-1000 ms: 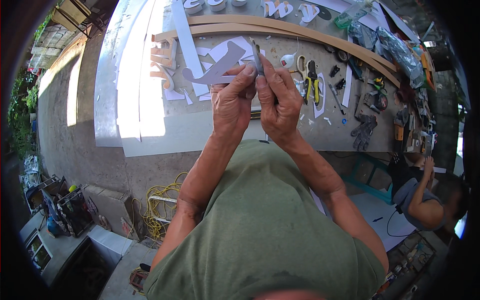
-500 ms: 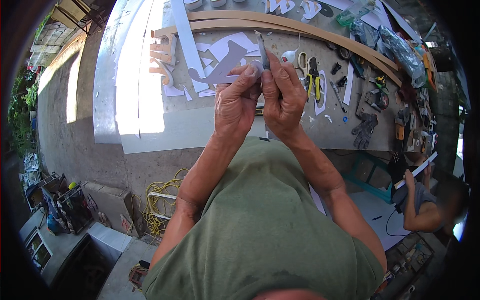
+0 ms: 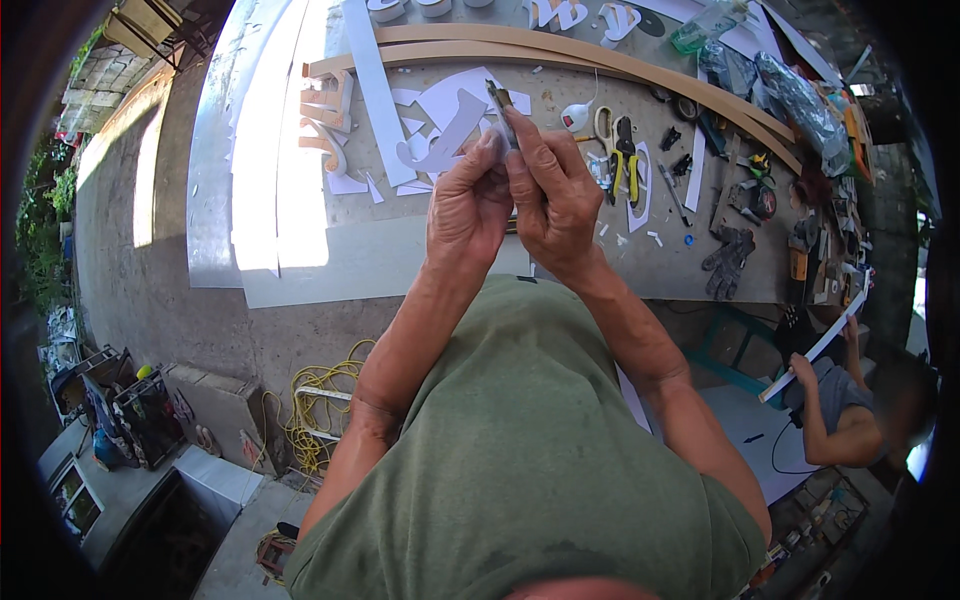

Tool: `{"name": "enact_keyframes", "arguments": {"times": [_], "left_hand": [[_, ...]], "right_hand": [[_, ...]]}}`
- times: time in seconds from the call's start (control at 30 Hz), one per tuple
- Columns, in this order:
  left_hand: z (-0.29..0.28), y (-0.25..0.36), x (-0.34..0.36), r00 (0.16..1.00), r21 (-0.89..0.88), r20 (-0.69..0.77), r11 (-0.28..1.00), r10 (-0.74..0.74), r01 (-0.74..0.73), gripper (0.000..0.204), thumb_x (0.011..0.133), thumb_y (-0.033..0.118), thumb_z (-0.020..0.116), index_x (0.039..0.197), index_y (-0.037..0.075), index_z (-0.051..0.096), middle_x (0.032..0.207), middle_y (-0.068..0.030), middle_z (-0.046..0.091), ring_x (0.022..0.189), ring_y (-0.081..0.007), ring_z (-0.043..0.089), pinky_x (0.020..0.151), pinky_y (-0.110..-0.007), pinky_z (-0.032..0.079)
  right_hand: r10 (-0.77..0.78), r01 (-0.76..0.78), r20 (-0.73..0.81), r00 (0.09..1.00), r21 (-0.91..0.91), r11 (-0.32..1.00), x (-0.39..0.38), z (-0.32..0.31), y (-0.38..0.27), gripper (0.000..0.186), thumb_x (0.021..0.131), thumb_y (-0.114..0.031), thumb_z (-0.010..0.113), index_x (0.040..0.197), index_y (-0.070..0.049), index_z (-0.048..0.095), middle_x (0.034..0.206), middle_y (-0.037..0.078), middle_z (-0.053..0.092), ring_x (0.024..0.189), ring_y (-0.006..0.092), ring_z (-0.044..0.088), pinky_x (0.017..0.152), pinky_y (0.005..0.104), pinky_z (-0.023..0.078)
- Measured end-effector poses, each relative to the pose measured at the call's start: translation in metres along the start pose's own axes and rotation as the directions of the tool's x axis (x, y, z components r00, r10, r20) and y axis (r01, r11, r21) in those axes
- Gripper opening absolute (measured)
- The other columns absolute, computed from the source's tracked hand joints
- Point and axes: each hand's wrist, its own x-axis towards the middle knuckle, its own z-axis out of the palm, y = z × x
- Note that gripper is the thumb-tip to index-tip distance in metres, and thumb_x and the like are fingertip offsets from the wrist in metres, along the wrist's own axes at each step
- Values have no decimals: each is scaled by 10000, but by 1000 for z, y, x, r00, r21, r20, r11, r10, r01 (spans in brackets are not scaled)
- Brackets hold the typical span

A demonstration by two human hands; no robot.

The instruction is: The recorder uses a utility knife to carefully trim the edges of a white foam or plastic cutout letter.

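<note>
Green shirt cloth lies nearest; beyond it, over the grey table, the left hand pinches a pale curved cutout and the right hand grips a slim grey tool beside it. Past brown strips sit white-faced, letter-shaped blocks.

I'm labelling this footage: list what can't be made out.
- Head view: grey tool, lower end hidden by the right hand.
- Head view: white cutout, gripped end hidden by the left hand.
- Head view: rounded white letters, partly cut off by the upper edge.
</note>
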Motion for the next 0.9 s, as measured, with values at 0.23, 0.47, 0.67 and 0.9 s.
{"name": "enact_keyframes", "arguments": {"times": [0.23,0.47,0.67,0.9], "left_hand": [[-13,-1,-2,991,-249,56,960,-120,131,187,929,43,620,1099,-32,626,1015,-107,685,923,-173,663,832,-279,567],[-15,4,-2,998,-10,9,998,-65,65,129,885,59,693,1008,28,668,920,-66,695,828,-138,656,735,-265,543],[-8,11,-8,979,300,183,944,87,-140,95,878,81,724,929,8,691,864,-79,680,735,-132,581,664,-273,462],[4,26,-15,981,528,191,842,10,-111,156,868,107,736,943,-22,692,823,-118,688,693,-155,654,560,-255,531]], "right_hand": [[-93,92,-41,995,-27,995,-1,6,9,424,903,12,632,1323,-43,603,909,81,596,711,171,597,591,311,507],[-152,154,37,988,-65,986,-25,5,13,446,880,29,633,1319,-42,607,949,81,608,716,190,635,567,334,515],[115,-188,219,969,350,918,20,-36,17,373,905,21,615,1266,-68,646,930,76,654,718,152,614,639,269,517],[30,-106,410,912,164,981,22,-65,22,320,922,-9,614,1226,-88,674,930,71,663,783,164,599,668,290,484]]}}
